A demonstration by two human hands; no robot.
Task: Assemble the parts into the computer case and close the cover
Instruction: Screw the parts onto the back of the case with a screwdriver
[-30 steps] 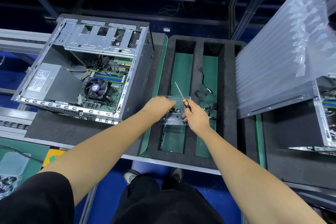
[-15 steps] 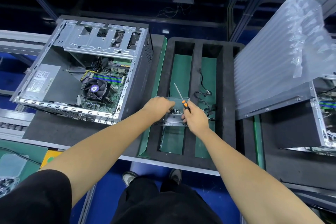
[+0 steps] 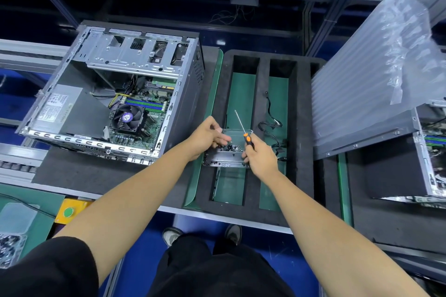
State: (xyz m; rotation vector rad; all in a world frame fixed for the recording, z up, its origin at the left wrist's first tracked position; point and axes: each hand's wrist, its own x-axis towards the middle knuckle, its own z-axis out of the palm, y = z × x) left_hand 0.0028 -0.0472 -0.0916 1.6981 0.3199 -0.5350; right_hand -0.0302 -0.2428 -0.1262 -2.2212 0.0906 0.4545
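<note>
An open grey computer case (image 3: 115, 103) lies on its side at the left, showing the motherboard, CPU fan (image 3: 127, 118) and power supply. To its right a black foam tray (image 3: 255, 132) holds a clear plastic box of small screws (image 3: 229, 149) and a black cable (image 3: 271, 125). My left hand (image 3: 207, 137) hovers over the screw box with fingertips reaching into it. My right hand (image 3: 259, 157) grips an orange-handled screwdriver (image 3: 243, 129), its shaft pointing up and away, and rests at the box's right edge.
A grey side panel under a bubble-wrap sheet (image 3: 376, 75) leans at the right, over a second open case (image 3: 432, 152). A yellow box with a green button (image 3: 68, 211) and a clear box of screws (image 3: 9, 246) sit at lower left.
My left hand's fingers have stretched out from a curled grip on the box's left edge and now reach over the screws. The right hand and screwdriver barely moved.
</note>
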